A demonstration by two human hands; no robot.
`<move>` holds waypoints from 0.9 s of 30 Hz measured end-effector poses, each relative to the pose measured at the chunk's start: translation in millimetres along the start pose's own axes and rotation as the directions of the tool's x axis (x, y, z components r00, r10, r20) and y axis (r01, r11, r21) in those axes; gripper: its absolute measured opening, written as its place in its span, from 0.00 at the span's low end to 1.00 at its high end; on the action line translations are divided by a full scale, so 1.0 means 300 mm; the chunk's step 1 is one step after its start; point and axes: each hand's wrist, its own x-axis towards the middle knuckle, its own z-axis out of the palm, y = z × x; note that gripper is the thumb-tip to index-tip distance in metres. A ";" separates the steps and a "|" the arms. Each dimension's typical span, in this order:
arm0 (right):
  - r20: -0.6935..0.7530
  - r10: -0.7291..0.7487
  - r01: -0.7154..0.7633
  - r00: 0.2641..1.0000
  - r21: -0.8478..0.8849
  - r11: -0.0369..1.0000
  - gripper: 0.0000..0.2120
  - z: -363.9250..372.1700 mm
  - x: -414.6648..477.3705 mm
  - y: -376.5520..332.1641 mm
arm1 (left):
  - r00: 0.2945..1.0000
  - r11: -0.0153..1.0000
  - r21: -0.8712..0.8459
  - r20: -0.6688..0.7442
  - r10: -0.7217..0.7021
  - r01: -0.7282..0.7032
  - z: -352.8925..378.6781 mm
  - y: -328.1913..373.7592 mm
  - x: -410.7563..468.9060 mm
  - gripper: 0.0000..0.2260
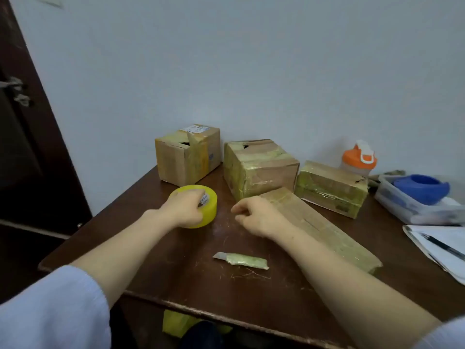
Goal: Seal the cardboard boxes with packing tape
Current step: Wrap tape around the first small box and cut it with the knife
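A yellow roll of packing tape (206,212) lies flat on the dark wooden table (191,278). My left hand (185,206) grips the roll from above. My right hand (259,216) hovers just right of the roll with fingers loosely curled, holding nothing. Several taped cardboard boxes stand behind: one at the back left (187,154) with its top partly open, one in the middle (259,167), one at the right (331,188), and a flat long box (324,227) under my right forearm. A small cutter blade wrapped in tape (240,260) lies near the front.
An orange-lidded bottle (359,157) stands by the wall. A clear plastic container holding a blue object (417,197) and papers with a pen (442,245) sit at the right edge. A dark door (30,137) is on the left.
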 end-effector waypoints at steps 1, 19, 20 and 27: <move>0.018 0.013 -0.013 1.000 0.004 1.000 0.15 0.011 -0.001 -0.001 | 0.999 0.996 0.084 0.034 -0.017 0.014 0.014 -0.006 -0.012 0.33; 0.134 -0.273 0.304 0.953 -0.440 0.845 0.42 0.069 0.052 -0.020 | 0.904 0.883 0.221 -0.015 0.428 -0.414 -0.001 0.020 -0.163 0.24; 0.127 -0.279 0.307 0.952 -0.431 0.849 0.39 0.057 0.052 -0.018 | 0.890 0.873 0.207 -0.018 0.455 -0.442 -0.029 0.033 -0.165 0.24; -0.124 -0.035 0.098 0.992 0.548 0.831 0.28 -0.128 -0.029 0.002 | 0.862 0.638 -0.605 -0.464 0.203 -0.476 -0.204 0.147 -0.198 0.27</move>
